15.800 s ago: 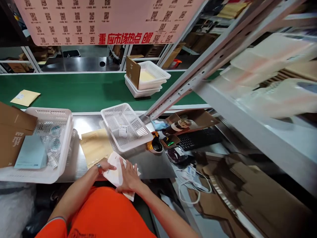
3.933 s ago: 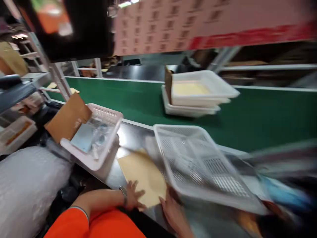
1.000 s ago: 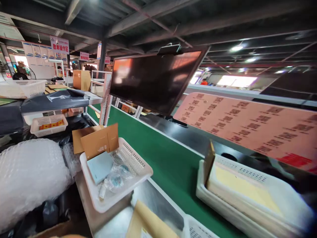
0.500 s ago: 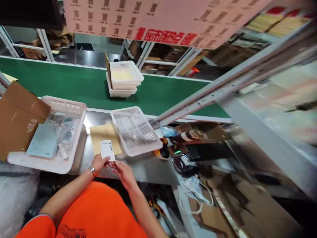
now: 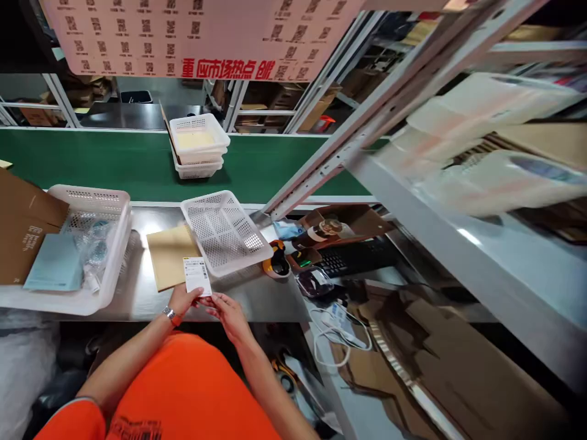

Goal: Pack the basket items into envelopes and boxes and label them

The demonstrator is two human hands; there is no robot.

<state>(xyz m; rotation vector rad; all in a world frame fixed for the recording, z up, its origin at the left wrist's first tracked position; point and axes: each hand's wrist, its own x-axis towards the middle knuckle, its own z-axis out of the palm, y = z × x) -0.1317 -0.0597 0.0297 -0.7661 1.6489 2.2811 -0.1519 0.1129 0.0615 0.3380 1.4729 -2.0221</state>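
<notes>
A white printed shipping label (image 5: 197, 275) is pinched at its lower edge by my left hand (image 5: 184, 299), thumb on top. My right hand (image 5: 230, 315) has its fingertips closed at the label's lower right corner. Just beyond, a yellow padded envelope (image 5: 169, 256) lies flat on the metal bench, partly behind the label. An empty white perforated basket (image 5: 225, 235) stands touching or close to the envelope's right side. To the left, another white basket (image 5: 118, 244) contains a light blue box (image 5: 55, 263) and a clear bubble-wrapped item (image 5: 97, 244).
Stacked white baskets (image 5: 197, 146) sit on the green conveyor belt (image 5: 114, 162). A brown carton (image 5: 27, 223) leans at the left basket. Rightward are a tape roll (image 5: 276, 261), a keyboard (image 5: 353, 256), cables (image 5: 339, 336) and cardboard (image 5: 458, 366). A metal post (image 5: 330, 165) and shelf (image 5: 458, 238) rise there.
The camera view has turned to the right, so the baskets and belt appear further left. Both hands stay at the label, which now sits over the envelope's lower right corner.
</notes>
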